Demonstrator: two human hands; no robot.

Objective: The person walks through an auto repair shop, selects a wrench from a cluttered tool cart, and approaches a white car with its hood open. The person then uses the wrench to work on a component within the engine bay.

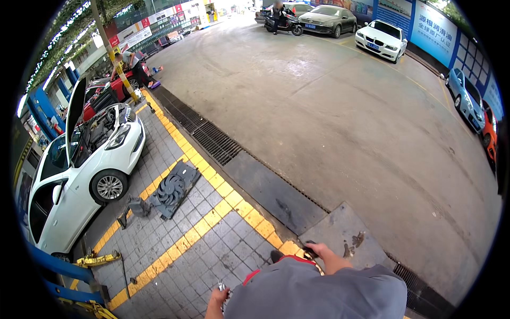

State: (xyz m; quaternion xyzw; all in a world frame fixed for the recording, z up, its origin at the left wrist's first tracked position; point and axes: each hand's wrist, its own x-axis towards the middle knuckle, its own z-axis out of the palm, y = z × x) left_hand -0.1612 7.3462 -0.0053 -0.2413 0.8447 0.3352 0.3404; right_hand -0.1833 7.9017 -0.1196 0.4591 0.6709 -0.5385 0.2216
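My left hand (218, 295) is closed on a small silver metal tool (223, 287) beside my grey-clad body, low in the view. Out to my right, my right hand (320, 251) has its fingers curled on a small dark object (309, 247) that I cannot make out, above a grey metal drain plate (334, 226). A black fan assembly (173, 189) lies on the tiled floor ahead-left, next to other dark parts (137, 207).
A white car (85, 202) with raised bonnet stands left, by a blue lift (64, 276). A grated drain (207, 135) borders the concrete yard (308, 122). Beyond are a co-worker (127, 63) at a red car, a person with a scooter (281, 21), and parked cars (380, 40).
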